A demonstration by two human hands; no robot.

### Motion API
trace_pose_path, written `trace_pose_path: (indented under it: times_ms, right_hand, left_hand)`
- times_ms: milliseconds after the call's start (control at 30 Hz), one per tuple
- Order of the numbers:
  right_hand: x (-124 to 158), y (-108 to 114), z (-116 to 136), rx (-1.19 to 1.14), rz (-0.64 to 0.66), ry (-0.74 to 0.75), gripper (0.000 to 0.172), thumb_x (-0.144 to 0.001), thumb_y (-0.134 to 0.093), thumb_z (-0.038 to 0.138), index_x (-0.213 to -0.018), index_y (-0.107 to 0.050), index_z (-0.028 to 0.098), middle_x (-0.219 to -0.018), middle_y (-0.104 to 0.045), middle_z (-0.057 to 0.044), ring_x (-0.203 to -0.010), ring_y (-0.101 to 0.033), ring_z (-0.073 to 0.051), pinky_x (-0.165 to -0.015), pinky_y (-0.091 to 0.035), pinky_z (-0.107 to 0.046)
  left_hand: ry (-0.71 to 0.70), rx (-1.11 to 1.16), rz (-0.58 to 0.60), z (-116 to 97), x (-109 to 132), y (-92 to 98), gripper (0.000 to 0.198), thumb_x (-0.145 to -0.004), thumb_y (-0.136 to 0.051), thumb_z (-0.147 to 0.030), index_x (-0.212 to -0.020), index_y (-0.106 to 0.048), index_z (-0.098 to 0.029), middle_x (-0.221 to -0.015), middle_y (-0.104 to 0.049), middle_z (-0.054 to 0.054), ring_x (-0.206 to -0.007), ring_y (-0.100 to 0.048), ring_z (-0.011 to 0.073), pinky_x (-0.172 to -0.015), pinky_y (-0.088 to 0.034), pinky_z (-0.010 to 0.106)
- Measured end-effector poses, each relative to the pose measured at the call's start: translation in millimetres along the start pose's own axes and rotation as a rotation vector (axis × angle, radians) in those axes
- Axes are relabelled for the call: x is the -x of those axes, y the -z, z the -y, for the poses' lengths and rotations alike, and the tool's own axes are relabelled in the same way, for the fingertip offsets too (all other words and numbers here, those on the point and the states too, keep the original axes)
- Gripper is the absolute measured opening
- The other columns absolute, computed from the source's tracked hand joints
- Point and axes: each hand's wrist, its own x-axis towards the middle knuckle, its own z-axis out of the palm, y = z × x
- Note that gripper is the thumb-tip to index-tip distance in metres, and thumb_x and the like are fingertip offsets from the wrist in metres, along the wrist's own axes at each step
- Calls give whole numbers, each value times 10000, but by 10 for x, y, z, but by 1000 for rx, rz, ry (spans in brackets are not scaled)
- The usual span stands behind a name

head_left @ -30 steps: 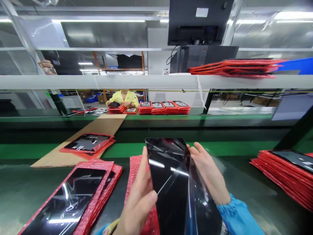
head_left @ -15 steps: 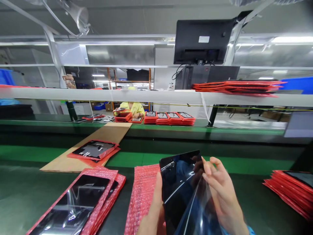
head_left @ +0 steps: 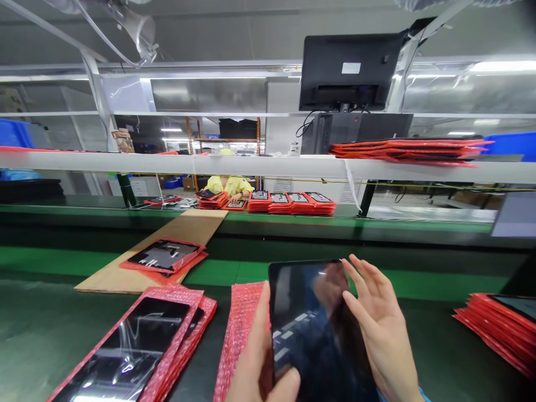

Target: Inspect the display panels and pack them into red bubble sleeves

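A dark glossy panel (head_left: pixel 314 329) is held up in front of me, its face showing reflections. My left hand (head_left: pixel 262 352) grips its left side, with the thumb over the lower left of the face. At the upper right edge is my right hand (head_left: pixel 379 324), fingers apart, fingertips touching or very near the panel's edge. Behind my left hand lies a stack of pink bubble-wrap sleeves (head_left: pixel 238 318). To the left, another black glossy panel (head_left: pixel 134 346) rests on pink bubble wrap.
Red-wrapped panels (head_left: pixel 163 257) lie on a brown board (head_left: pixel 109 273). A red stack (head_left: pixel 498 329) stands far right. Beyond the green ledge, a person in yellow (head_left: pixel 230 184) sits by red stacks (head_left: pixel 288 205). A monitor (head_left: pixel 347 72) stands above the white rail (head_left: pixel 251 163).
The panel has turned to face me more squarely. My left thumb has come over its face, and my right fingers have spread from their pinch at the clear film. The far person's hand has lowered.
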Motion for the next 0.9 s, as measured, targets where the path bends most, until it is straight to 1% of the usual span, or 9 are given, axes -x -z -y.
trace_pose_path:
  times_ms: [67,133,233,300,367,467,567,700,900]
  right_hand:
    - [21,15,-11,-33,0,-59,562,-759,-735,296,-1258,-492,387,-1456,-410,21,-1327,-390,-216,-1101,-328,-365]
    - [12,129,-74,-43,31,-132,513,-791,-699,341,-1267,-510,371,-1460,-418,1,-1333,-384,-227,-1096,-338,-400]
    - [-60,525,-273,158,92,-177,424,-808,-649,434,-1208,-596,300,-1417,-482,-38,-1334,-384,-245,-1100,-328,-442]
    - [-103,874,-447,360,58,-206,473,-726,-684,520,-1121,-659,263,-1348,-557,-51,-1318,-409,-268,-1128,-262,-465]
    - [-103,1190,-618,451,34,-280,516,-614,-728,573,-994,-717,225,-1229,-646,-84,-1277,-451,-336,-1122,-229,-525]
    - [-22,1481,-835,534,107,-397,477,-588,-730,566,-907,-749,212,-1037,-733,-92,-1110,-595,-368,-1055,-332,-551]
    - [65,1577,-985,583,201,-454,482,-623,-684,581,-893,-760,189,-986,-747,-96,-1020,-644,-361,-1011,-392,-524]
    - [65,1613,-1089,613,302,-473,466,-666,-617,596,-857,-776,201,-984,-748,-87,-1028,-641,-361,-997,-416,-472]
    - [4,1745,-1197,713,286,-513,483,-584,-598,628,-832,-779,256,-1014,-738,-96,-1081,-604,-414,-1001,-415,-493]
  left_hand:
    - [-56,45,-48,32,-104,45,952,-808,-645,-399,-1481,23,-313,-1334,-569,59,-1292,-433,249,-1084,-316,363]
    - [-74,63,-135,75,-228,160,864,-811,-635,-383,-1488,-109,-282,-1294,-601,66,-1289,-436,251,-1080,-328,366]
    - [-31,-30,-322,170,-368,440,746,-725,-720,-408,-1379,-438,-185,-1293,-598,95,-1315,-393,279,-1096,-304,346]
    - [33,-72,-387,243,-403,627,647,-701,-739,-417,-1272,-563,-167,-1227,-643,100,-1303,-407,299,-1092,-317,379]
    - [81,-84,-407,306,-400,753,638,-710,-733,-414,-1272,-559,-165,-1177,-672,98,-1267,-456,302,-1091,-322,408]
    - [154,-99,-418,354,-369,795,696,-771,-681,-397,-1373,-431,-153,-1153,-682,104,-1226,-502,290,-1102,-296,443]
    - [197,-136,-404,343,-337,734,658,-806,-648,-334,-1387,-403,-146,-1263,-614,112,-1297,-418,261,-1129,-240,418]
    - [181,-217,-332,281,-269,672,496,-762,-677,-233,-1244,-577,-176,-1412,-474,78,-1387,-246,242,-1153,-152,378]
    - [153,-344,-276,177,-90,793,569,-671,-727,-168,-1222,-587,-148,-1450,-424,123,-1366,-324,261,-1133,-211,351]
